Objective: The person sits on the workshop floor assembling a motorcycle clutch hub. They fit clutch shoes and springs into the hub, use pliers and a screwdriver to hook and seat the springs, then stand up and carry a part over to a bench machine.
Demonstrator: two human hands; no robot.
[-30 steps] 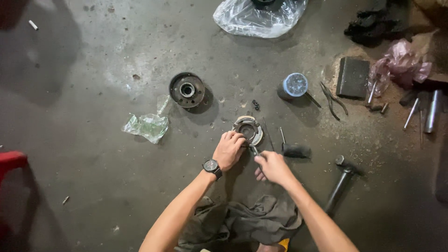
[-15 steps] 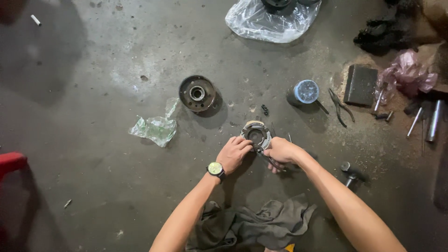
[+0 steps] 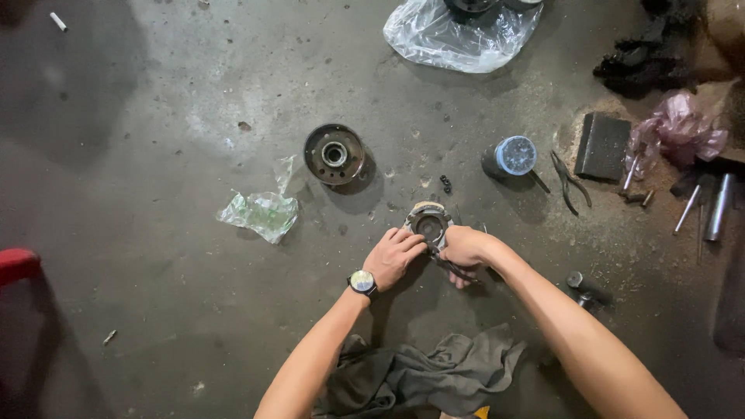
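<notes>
Head view: round metal part [image 3: 428,223] is steadied on the concrete floor [image 3: 155,194], below-right of the drum hub [image 3: 334,154]. Left hand [image 3: 396,256] is closed on its rim; right hand [image 3: 464,247] is clamped on a dark tool [image 3: 452,269] at its edge. Part is judged heavy, stiff, likely greasy; best gripped by the outer rim.

Both hands on small round metal part [image 3: 427,223] on concrete floor [image 3: 155,155]: left hand [image 3: 394,257] steadies near edge, right hand [image 3: 464,248] grips dark tool [image 3: 454,270] vs. it. Grey rag [image 3: 434,376] below.
</notes>
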